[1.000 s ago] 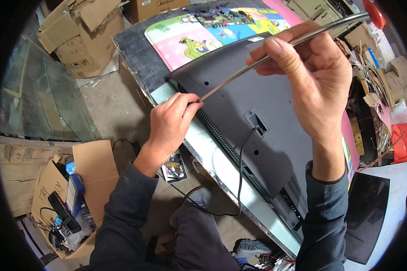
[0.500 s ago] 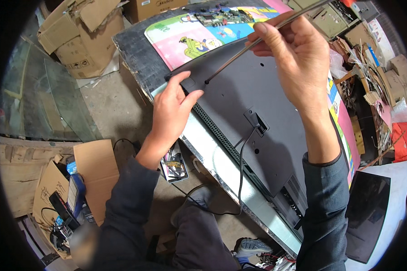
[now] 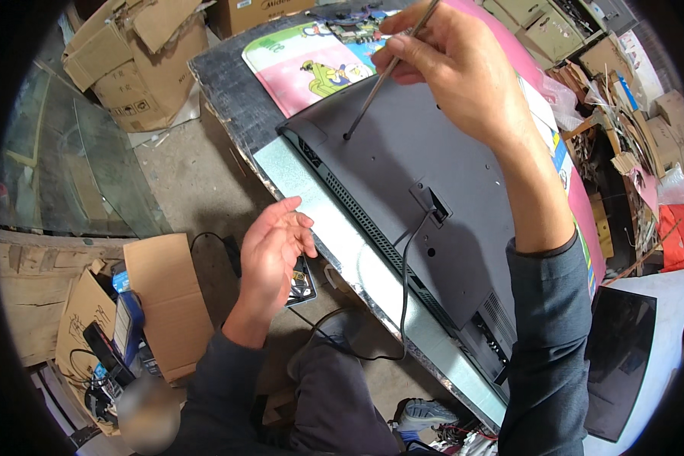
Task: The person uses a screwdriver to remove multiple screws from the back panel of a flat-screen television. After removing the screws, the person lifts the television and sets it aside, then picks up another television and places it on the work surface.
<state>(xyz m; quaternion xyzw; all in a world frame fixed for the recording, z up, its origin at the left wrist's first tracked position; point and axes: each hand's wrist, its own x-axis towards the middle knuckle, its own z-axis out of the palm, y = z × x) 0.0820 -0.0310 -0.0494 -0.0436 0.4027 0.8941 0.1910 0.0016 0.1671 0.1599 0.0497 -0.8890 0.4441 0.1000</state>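
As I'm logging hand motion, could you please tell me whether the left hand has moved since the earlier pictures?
Yes: judged against the TV, the left hand has moved away from it, down the picture and slightly left.

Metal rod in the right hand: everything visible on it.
The rod is long, thin and straight, with a smooth, grey metallic look. It slants down and leftward from the picture's top edge, which cuts off its upper end, so no handle shows. The right hand pinches it between thumb and fingers. Its lower end meets a round hole near a corner of the dark panel; the tip's shape and depth can't be told.
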